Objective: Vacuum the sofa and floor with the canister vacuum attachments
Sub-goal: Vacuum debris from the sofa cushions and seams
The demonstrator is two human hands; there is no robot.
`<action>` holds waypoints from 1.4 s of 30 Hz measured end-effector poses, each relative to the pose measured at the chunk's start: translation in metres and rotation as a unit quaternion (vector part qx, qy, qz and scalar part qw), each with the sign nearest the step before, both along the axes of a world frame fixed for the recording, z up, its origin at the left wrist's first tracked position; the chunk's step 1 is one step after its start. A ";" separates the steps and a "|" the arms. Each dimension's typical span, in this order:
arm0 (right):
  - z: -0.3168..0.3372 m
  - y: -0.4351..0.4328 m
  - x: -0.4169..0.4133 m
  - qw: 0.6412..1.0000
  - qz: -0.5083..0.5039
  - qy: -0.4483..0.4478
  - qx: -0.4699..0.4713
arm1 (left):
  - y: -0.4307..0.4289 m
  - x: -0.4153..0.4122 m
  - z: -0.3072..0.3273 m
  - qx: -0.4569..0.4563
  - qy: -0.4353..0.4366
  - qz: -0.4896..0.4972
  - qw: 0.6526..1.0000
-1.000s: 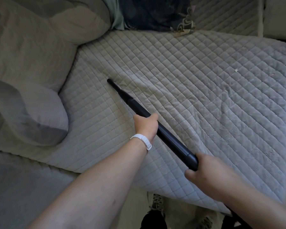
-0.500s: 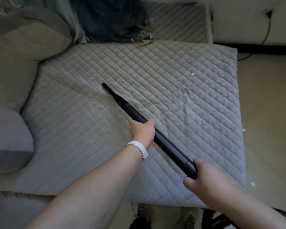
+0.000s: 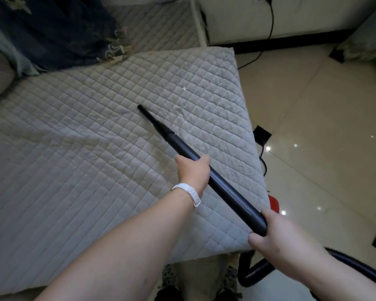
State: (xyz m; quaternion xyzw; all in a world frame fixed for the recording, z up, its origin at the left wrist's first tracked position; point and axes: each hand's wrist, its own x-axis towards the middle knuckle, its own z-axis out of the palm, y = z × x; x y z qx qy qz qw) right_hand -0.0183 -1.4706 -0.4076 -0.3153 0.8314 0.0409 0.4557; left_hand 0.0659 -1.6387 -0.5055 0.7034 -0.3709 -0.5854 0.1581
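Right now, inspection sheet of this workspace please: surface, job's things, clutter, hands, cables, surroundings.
Surface: quilted sofa cover, pale, wrinkled near its right edge.
Job's things: black vacuum wand slanting over the cover, its narrow nozzle pointing down at it, contact unclear; ribbed hose looping on the floor; red part half hidden behind the cushion edge, possibly the canister.
Clutter: one white crumb on the cover; dark patterned cloth at the back.
Hands: left hand grips the wand mid-shaft, white wristband on the wrist; right hand grips its rear end.
Cables: black cable runs down the wall and across the floor.
Surroundings: glossy tiled floor on the right.
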 end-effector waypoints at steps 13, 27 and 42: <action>-0.017 0.054 -0.054 0.997 -0.077 0.014 -0.008 | 0.031 -0.086 0.001 0.011 -0.003 -0.108 0.994; -0.023 0.045 -0.074 0.997 -0.076 0.006 -0.026 | 0.021 -0.108 -0.007 -0.010 -0.018 -0.121 0.992; 0.000 0.020 -0.089 0.996 0.072 -0.002 -0.049 | 0.020 -0.068 0.033 -0.035 -0.041 0.050 0.997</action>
